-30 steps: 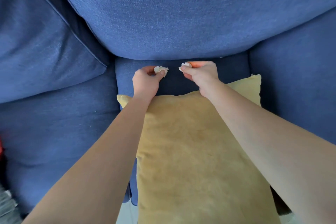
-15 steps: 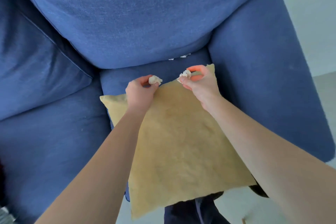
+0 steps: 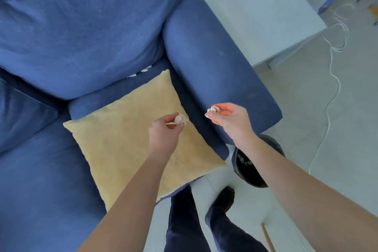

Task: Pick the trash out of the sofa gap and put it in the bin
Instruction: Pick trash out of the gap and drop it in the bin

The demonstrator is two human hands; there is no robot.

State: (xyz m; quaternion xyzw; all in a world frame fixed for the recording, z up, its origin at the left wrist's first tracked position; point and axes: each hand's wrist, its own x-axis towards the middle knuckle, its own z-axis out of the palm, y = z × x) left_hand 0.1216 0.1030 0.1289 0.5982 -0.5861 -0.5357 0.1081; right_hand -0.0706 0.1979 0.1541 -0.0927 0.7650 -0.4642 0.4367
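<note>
My left hand (image 3: 163,135) hovers over the yellow cushion and pinches a crumpled white scrap (image 3: 181,119) between its fingertips. My right hand (image 3: 230,119) is above the blue sofa armrest (image 3: 214,63) and pinches a second crumpled scrap (image 3: 212,110). The black bin (image 3: 248,170) stands on the floor just below the armrest's front end, partly hidden by my right forearm. More white bits (image 3: 141,71) show in the gap under the back cushion.
The yellow cushion (image 3: 126,129) lies on the blue sofa seat (image 3: 41,180). A white side table (image 3: 257,10) stands beside the armrest. A white cord (image 3: 331,80) trails over the grey floor. My legs and a foot (image 3: 225,198) are near the bin.
Both hands have pulled back from the sofa gap and swung right with their scraps. The view has turned right, bringing the armrest end, floor and bin into sight.
</note>
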